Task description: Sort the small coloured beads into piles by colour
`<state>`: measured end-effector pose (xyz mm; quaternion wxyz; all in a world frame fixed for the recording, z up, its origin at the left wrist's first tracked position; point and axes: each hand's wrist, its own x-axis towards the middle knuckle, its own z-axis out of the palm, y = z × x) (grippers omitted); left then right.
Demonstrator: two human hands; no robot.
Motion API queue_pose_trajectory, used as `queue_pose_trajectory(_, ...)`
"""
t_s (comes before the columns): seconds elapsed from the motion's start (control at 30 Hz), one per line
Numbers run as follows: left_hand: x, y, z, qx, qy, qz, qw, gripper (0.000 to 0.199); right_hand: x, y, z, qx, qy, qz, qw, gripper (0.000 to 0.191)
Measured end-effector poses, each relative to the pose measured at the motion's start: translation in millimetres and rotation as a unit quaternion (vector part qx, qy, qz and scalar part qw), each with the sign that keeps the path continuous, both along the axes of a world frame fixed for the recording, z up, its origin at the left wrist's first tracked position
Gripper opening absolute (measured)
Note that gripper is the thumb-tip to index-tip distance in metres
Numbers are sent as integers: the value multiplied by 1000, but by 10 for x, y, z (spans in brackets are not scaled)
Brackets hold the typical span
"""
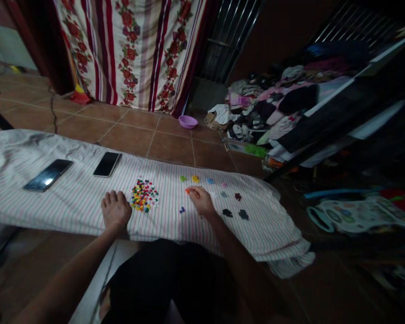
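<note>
My left hand [116, 209] rests palm down on the striped cloth [168, 225], fingers stretched forward and holding nothing. Just right of it lies a loose pile of small mixed-colour pieces [143, 196], too small to name exactly. My right hand [201, 200] pinches at a small orange piece [188, 191] low over the cloth. Around that hand sit little single-colour groups: green pieces [183, 178], yellow pieces [195, 179], blue pieces [210, 181], pink pieces [224, 184], grey pieces [224, 195], brown pieces [238, 197], black pieces [227, 213], dark grey pieces [243, 214] and dark blue pieces [182, 210].
Two phones, a dark phone [48, 175] and a white-edged phone [107, 164], lie on the cloth at the left. Beyond stand a floral curtain [128, 54], a purple basin [188, 122] on the tiled floor and a heap of clothes [266, 101].
</note>
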<state>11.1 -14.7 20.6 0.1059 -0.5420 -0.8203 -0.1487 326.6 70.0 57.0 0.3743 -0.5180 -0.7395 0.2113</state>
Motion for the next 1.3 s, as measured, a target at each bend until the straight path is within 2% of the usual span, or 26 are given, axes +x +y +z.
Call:
queue_pose_trajectory(0.1,-8,-5,-15,8,-12,-4,1000,41,-484,-113,-146,-16,-1,58,998,23)
queue_pose_trajectory(0.2,-11,-11,-10,14,-34,-6,999,42,-848,-176,-286,-44,-24,90,995,24)
queue_pose_trajectory(0.4,-17,-1,-16,20,-54,-6,998,41,-1267,-129,-363,-53,-106,65,991,28)
queue_pose_trajectory(0.83,-19,4,-25,27,-57,-9,998,43,-1488,-33,-194,-96,-267,39,958,25)
queue_pose_trajectory(1.13,-23,14,-36,28,-63,-7,998,44,-1569,-60,-13,-108,-312,79,941,27)
queue_pose_trajectory(1.3,-7,6,1,30,-44,-4,999,42,-1598,-78,-32,-98,-324,86,937,28)
